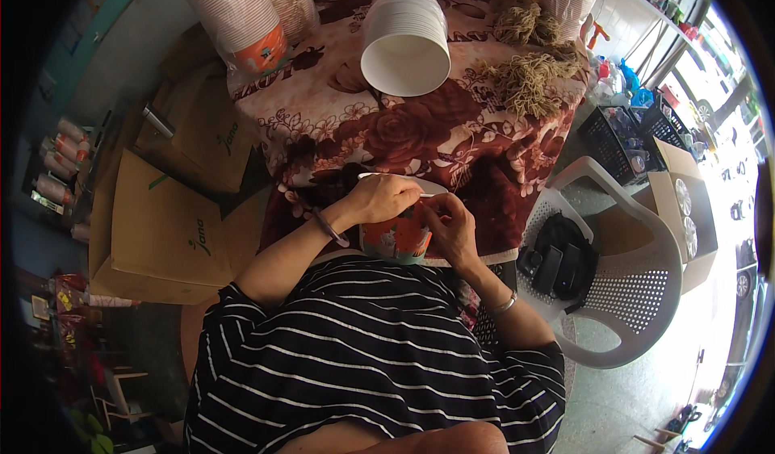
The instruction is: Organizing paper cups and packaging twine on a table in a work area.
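Note:
An orange printed paper bucket (394, 240) with a white rim stands against my body at the table's near edge. My left hand (386, 200) lies over its top, fingers closed on the rim. At the bucket's right side is my right hand (454, 226), its thumb and fingers pinched together close to the rim. Whatever these fingertips hold is too small or hidden to make out. Farther up the table lies a nested stack of white paper buckets (405, 60), its open mouth toward me. Bundles of tan twine (533, 81) rest at the table's right side.
Plastic-wrapped stacks of orange buckets (260, 49) line the far table edge. A patterned red-brown cloth (339, 119) covers the table. Cardboard boxes (165, 232) stand left. On the right, a white plastic chair (638, 292) carries a black bag (559, 260); dark crates (613, 143) sit behind it.

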Available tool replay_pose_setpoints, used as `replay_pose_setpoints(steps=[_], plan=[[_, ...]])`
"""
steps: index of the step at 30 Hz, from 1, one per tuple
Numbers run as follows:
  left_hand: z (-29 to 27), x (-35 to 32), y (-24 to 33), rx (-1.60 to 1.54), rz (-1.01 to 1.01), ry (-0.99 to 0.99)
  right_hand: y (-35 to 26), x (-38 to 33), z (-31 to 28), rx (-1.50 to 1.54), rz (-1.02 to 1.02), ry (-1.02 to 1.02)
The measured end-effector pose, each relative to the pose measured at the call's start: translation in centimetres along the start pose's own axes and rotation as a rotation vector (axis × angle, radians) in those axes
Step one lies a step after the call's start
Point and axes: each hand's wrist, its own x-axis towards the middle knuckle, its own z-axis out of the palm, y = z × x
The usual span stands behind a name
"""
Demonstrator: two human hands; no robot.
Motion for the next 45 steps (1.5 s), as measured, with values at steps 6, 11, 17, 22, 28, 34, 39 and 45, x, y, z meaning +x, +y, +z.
replay_pose_setpoints(steps=[6, 11, 17, 22, 28, 34, 39, 45], plan=[[0.0, 0.4, -0.6, 0.039, -0.030, -0.094, -0.6, -0.2, -0.1, -0.139, -0.072, -0.005], [0.0, 0.0, -0.6, 0.002, -0.004, 0.006, -1.3, 0.3, -0.5, -0.210, -0.213, 0.034], [0.6, 0.0, -0.6, -0.123, -0.035, 0.081, -0.9, 0.7, -1.1, -0.263, -0.214, 0.012], [1.6, 0.1, -1.0, -0.204, -0.058, 0.170, -0.3, 0.8, -0.9, -0.285, -0.245, 0.023], [2.5, 0.5, -1.4, -0.351, 0.183, 0.372, -0.9, 1.0, -1.0, -0.180, -0.193, -0.001], [3.2, 0.5, -1.2, -0.348, 0.295, 0.318, 0.1, 1.3, -1.4, -0.208, -0.199, 0.027], [2.6, -0.3, 0.5, -0.207, 0.326, 0.370, -0.3, 1.3, -1.3, -0.058, -0.120, 0.054], [2.3, 1.3, 0.3, 0.018, 0.273, 0.191, 0.6, 1.4, -1.3, -0.025, -0.106, 0.058]])
